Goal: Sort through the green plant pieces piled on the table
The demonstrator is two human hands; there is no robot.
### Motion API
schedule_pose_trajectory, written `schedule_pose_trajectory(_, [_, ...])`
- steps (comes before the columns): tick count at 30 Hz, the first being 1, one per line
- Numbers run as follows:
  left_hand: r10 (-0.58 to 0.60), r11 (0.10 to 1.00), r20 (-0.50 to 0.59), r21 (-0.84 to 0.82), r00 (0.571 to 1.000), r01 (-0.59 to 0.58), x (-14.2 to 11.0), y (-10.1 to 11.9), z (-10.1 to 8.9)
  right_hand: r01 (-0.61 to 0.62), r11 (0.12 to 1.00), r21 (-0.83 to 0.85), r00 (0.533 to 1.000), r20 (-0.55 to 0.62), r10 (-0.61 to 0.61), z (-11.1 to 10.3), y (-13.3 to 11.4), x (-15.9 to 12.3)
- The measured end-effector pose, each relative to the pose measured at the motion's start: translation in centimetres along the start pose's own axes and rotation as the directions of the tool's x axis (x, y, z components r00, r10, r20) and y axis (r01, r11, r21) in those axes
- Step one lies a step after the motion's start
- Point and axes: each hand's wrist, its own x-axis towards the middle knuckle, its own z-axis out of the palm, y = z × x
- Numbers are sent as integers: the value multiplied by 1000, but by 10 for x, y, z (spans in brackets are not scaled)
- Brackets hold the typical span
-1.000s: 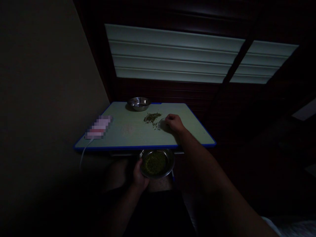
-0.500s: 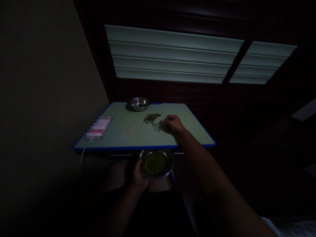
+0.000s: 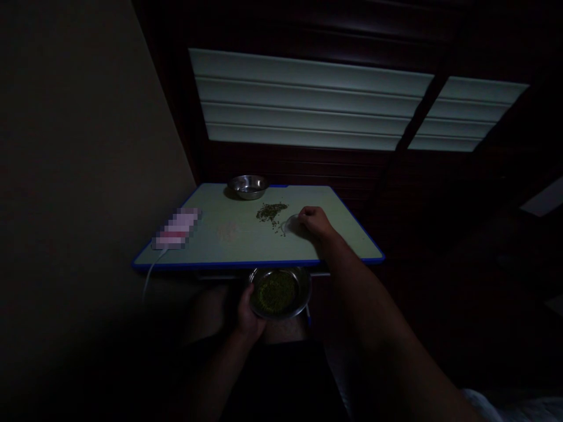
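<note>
My left hand [image 3: 251,313] grips the near left side of a steel bowl [image 3: 304,296], just below the table's front edge. Inside it lie many small green beans [image 3: 276,292], which look like mung beans. Over the tabletop, my right hand [image 3: 314,221] is closed on a clear spoon [image 3: 289,224], whose bowl end points left, low at the surface. A loose heap of the same-looking beans [image 3: 270,211] is spread just left of and beyond the spoon, with a few strays beside its tip.
The pale table [image 3: 202,249] has a blue edge. A second steel bowl [image 3: 251,194] stands at its back. On the left side lies a blurred-out pink device [image 3: 177,228] with a white cable [image 3: 149,272]. A wall rises at left; dark slatted doors [image 3: 303,105] stand behind.
My right hand has drawn the spoon slightly to the right, away from the heap, and a few beans lie differently near its tip. My left hand and the bowl stay in place.
</note>
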Motion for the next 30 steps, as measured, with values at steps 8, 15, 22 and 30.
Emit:
schedule_pose_trajectory(8, [8, 1000, 11, -13, 1000, -8, 0, 0, 0, 14, 1000, 11, 989, 145, -16, 2, -9, -10])
schedule_pose_trajectory(15, [-5, 1000, -14, -4, 1000, 5, 0, -1, 0, 17, 1000, -9, 990, 138, -16, 2, -8, -8])
schedule_pose_trajectory(22, [-13, 1000, 9, 17, 1000, 13, 2, -1, -3, 76, 996, -51, 994, 83, -72, 2, -6, -6])
schedule_pose_trajectory(30, [-23, 1000, -12, -8, 1000, 23, -1, 0, 2, 32, 998, 46, 990, 136, -38, 4, -6, -9])
